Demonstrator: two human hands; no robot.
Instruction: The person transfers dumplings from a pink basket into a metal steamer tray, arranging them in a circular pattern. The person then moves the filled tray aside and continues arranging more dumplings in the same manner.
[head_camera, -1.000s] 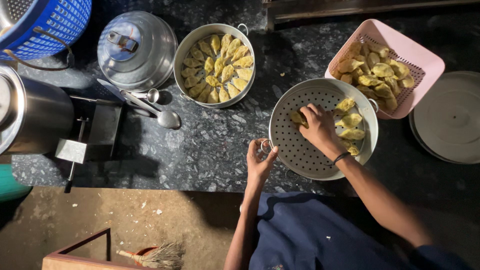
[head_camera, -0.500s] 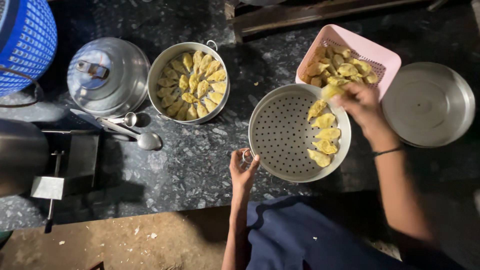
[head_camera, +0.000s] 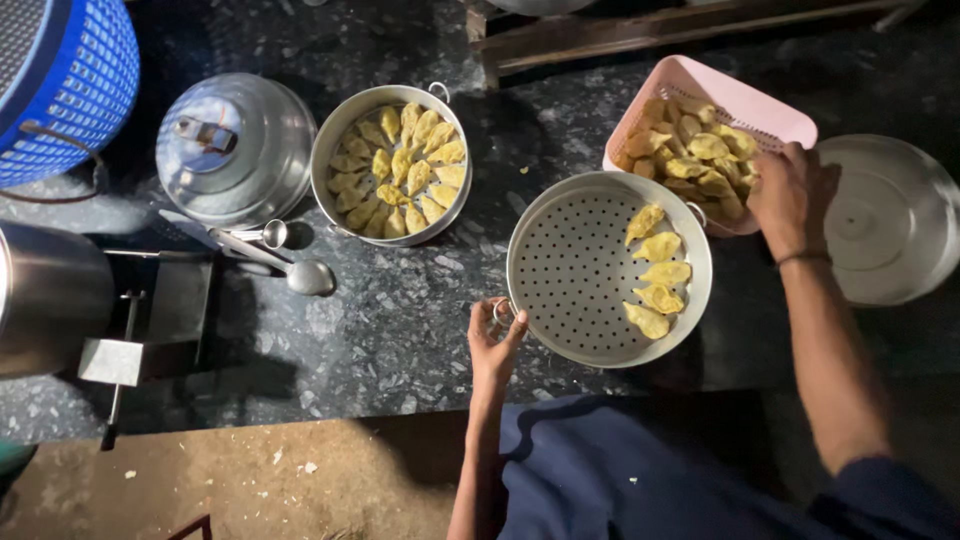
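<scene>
- We stand at a dark speckled stone counter (head_camera: 400, 330) in dim light, with a bare, dusty brown floor (head_camera: 250, 480) below its front edge, scattered with pale crumbs.
- At the far left sit a blue mesh basket (head_camera: 70, 80) and a large steel vessel (head_camera: 45, 295); a domed metal lid (head_camera: 235, 150) with a handle lies beside them, and two metal spoons (head_camera: 270, 255) rest just in front of it.
- A round steel tray (head_camera: 392, 165) is filled with yellow dumplings packed in rings.
- The perforated steamer tray (head_camera: 580, 270) sits in the middle of the counter, right in front of us, holding five dumplings (head_camera: 655, 272) in a curved row along its right side.
- Our left hand (head_camera: 497, 340) pinches the small ring handle at the tray's near-left rim, fingers curled narrow around it.
- Our right hand (head_camera: 792, 195) reaches into the pink plastic basket (head_camera: 735, 100) of raw dumplings just beyond the tray; the fingertips are buried among them, so we cannot tell whether they grip one.
- A plain steel lid (head_camera: 890, 220) lies to the right of the basket.
- Compared with a second ago, our right hand has left the steamer tray, where it was setting a dumpling down, and moved over to the pink basket; the left hand stays on the ring handle.
</scene>
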